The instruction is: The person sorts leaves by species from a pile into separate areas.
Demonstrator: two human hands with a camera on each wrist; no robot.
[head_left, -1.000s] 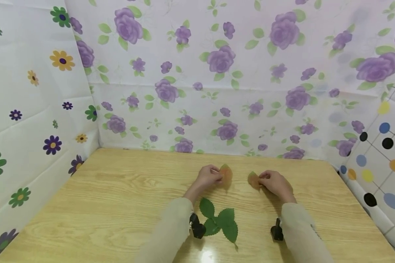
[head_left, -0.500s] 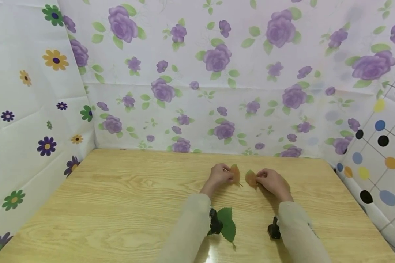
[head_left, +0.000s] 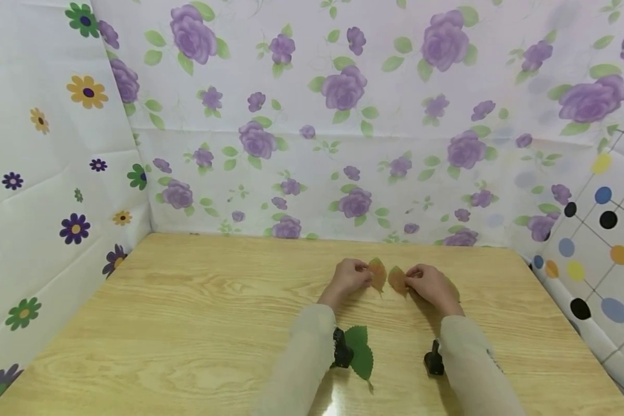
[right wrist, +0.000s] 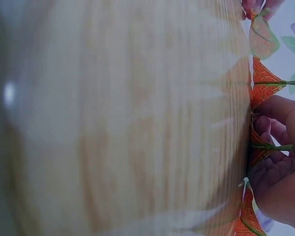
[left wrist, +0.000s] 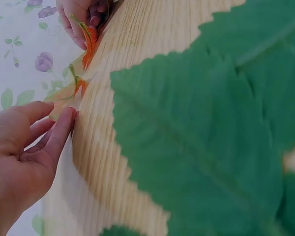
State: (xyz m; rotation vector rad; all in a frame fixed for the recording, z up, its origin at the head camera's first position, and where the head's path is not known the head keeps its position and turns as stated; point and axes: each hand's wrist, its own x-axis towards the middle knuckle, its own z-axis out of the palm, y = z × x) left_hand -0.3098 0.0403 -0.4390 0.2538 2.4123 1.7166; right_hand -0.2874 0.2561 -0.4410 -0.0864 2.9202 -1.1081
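Near the back of the table, my left hand point(head_left: 349, 276) pinches the left edge of an orange leaf point(head_left: 378, 274) with a green tip, thin and see-through. Just right of it, my right hand point(head_left: 431, 284) pinches a similar orange leaf point(head_left: 397, 278) between thumb and fingers. A narrow gap separates the two leaves in the head view. Another such leaf point(head_left: 452, 288) shows partly behind the right hand. The right wrist view has several orange leaves with green stems in a row, one leaf point(right wrist: 248, 216) below the right hand point(right wrist: 285, 147). In the left wrist view, the left fingers point(left wrist: 61, 135) touch their leaf's edge.
A sprig of green toothed leaves point(head_left: 361, 352) lies nearer on the wooden table point(head_left: 187, 323), partly hidden by the left sleeve point(head_left: 304, 352) and its black wrist camera point(head_left: 342, 348). Flowered cloth point(head_left: 301, 173) hangs behind the table's far edge.
My left hand has moved right with its orange leaf, up near the leaf in the right hand. The left sleeve now covers part of the green sprig. The right hand has barely moved.
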